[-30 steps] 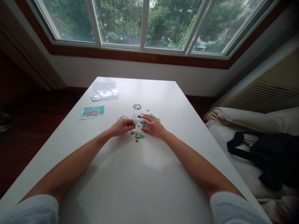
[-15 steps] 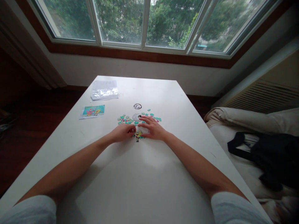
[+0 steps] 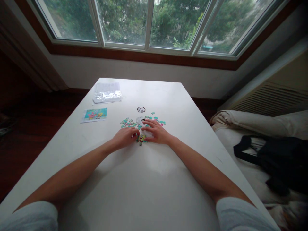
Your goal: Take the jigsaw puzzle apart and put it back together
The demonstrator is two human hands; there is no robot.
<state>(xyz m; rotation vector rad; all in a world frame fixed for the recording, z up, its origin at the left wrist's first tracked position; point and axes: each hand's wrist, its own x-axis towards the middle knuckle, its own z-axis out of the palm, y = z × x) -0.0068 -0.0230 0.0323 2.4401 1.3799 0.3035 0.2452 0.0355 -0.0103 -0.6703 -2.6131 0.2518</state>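
Note:
A small joined cluster of jigsaw puzzle pieces [image 3: 141, 139], yellow, green and red, lies on the white table between my hands. My left hand [image 3: 125, 137] is closed at its left edge, thumb and forefinger pinched on what looks like a puzzle piece, mostly hidden by the fingers. My right hand [image 3: 157, 132] lies palm down to the right with fingers spread; its thumb touches the cluster's right side. Loose turquoise and pink puzzle pieces [image 3: 128, 123] are scattered just beyond both hands. Among them sits a grey round disc [image 3: 140, 120], partly behind my right fingertips.
A printed cartoon picture [image 3: 95, 114] lies on the white table [image 3: 144, 189] at left, with a clear plastic bag and papers [image 3: 107, 92] behind it. Another round disc [image 3: 141, 109] lies farther back. A dark bag [image 3: 284, 160] rests on the pale couch at right.
My left fingers have shifted slightly at the cluster's left edge. My right hand keeps its place, and the whole view has moved a little.

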